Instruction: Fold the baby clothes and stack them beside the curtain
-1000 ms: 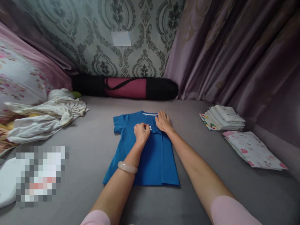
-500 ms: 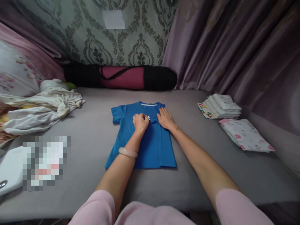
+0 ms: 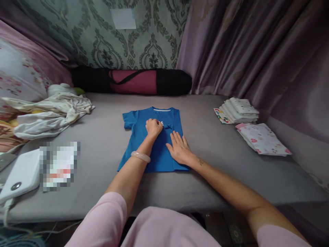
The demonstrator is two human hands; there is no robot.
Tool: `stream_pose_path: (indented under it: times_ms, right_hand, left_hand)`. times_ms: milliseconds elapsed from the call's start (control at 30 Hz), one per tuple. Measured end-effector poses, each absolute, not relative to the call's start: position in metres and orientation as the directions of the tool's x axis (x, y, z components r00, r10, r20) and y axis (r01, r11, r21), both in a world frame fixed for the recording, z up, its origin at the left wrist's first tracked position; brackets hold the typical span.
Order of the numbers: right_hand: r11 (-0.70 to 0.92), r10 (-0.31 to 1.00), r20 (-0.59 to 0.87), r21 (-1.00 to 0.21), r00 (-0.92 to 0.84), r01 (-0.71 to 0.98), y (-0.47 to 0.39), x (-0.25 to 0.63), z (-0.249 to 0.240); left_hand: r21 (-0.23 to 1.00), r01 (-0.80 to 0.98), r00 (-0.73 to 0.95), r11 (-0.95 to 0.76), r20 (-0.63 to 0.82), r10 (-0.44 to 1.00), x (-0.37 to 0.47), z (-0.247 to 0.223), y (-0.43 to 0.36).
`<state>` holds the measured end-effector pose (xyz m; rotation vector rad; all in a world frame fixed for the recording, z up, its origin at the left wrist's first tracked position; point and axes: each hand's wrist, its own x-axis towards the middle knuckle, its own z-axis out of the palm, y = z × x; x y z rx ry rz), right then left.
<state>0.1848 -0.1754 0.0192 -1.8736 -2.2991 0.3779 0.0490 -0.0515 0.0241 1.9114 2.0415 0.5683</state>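
A blue short-sleeved shirt (image 3: 159, 157) lies on the grey bed surface in the middle, neckline away from me. Its left sleeve sticks out, while the right side is folded inward along a straight edge. My left hand (image 3: 154, 127), with a pale bangle on the wrist, is closed on the shirt's chest beside a small white print, pinching the fabric. Flat on the folded right part, lower down, rests my right hand (image 3: 179, 148) with its fingers spread.
Folded cloths (image 3: 240, 111) and a folded pink-and-white cloth (image 3: 264, 139) lie at right. A black and maroon long bag (image 3: 133, 82) lies along the wall. Crumpled cloth (image 3: 56, 111), a white power bank (image 3: 24, 173) and a blurred item (image 3: 61, 166) are at left.
My right hand has slid down the folded side of the shirt from near the shoulder. My left hand stays on the chest. The view has shifted slightly.
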Motion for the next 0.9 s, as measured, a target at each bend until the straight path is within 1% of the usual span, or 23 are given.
stream_pose_path:
  times_ms: [100,200,267,333,367,400,500,533,600,667,700,800,833,900]
  right_hand:
    - [0.23,0.965,-0.048,-0.316,-0.258,0.921,-0.204,0.181,0.024]
    - [0.293,0.938,-0.069,-0.362,-0.339,0.885,-0.234,0.18,0.037]
    - [0.369,0.886,-0.107,-0.426,-0.452,0.826,-0.248,0.182,0.048]
    - [0.452,0.804,-0.132,-0.498,-0.58,0.74,-0.254,0.187,0.058]
    - [0.478,0.78,-0.123,-0.514,-0.613,0.712,-0.255,0.189,0.061]
    - [0.491,0.782,-0.102,-0.508,-0.615,0.708,-0.253,0.192,0.062]
    - [0.446,0.86,-0.041,-0.423,-0.508,0.789,-0.246,0.202,0.058]
    - [0.432,0.871,-0.047,-0.402,-0.49,0.807,-0.243,0.205,0.056]
    - [0.421,0.863,-0.105,-0.393,-0.494,0.818,-0.235,0.21,0.056]
    - [0.409,0.86,-0.128,-0.407,-0.495,0.817,-0.223,0.211,0.062]
    - [0.406,0.867,-0.105,-0.418,-0.488,0.812,-0.214,0.21,0.068]
    - [0.44,0.878,0.05,-0.473,-0.476,0.763,-0.176,0.193,0.085]
    - [0.454,0.874,0.091,-0.498,-0.476,0.738,-0.16,0.183,0.088]
    - [0.453,0.871,0.115,-0.563,-0.478,0.691,-0.128,0.157,0.091]
  left_hand:
    - [0.465,0.885,-0.016,-0.012,0.055,0.998,0.044,0.027,-0.052]
    - [0.492,0.866,0.097,-0.09,0.011,0.995,0.036,0.036,-0.054]
    - [0.514,0.849,0.152,-0.12,-0.02,0.988,0.029,0.044,-0.059]
    - [0.529,0.839,0.165,-0.127,-0.025,0.986,0.018,0.055,-0.065]
    - [0.535,0.835,0.163,-0.129,-0.015,0.987,0.011,0.059,-0.069]
    - [0.542,0.83,0.156,-0.131,-0.001,0.988,0.003,0.064,-0.073]
    - [0.563,0.817,0.121,-0.12,0.037,0.992,-0.028,0.073,-0.091]
    - [0.563,0.819,0.111,-0.114,0.039,0.993,-0.04,0.073,-0.098]
    - [0.546,0.834,0.079,-0.077,0.02,0.997,-0.066,0.072,-0.117]
    - [0.536,0.844,0.024,-0.017,-0.006,1.0,-0.089,0.066,-0.138]
    - [0.545,0.838,-0.01,0.019,-0.02,1.0,-0.099,0.063,-0.149]
    - [0.577,0.81,-0.081,0.103,-0.064,0.995,-0.115,0.051,-0.18]
    - [0.579,0.808,-0.096,0.109,-0.054,0.994,-0.117,0.047,-0.187]
    - [0.575,0.812,-0.126,0.1,0.006,0.992,-0.117,0.039,-0.199]
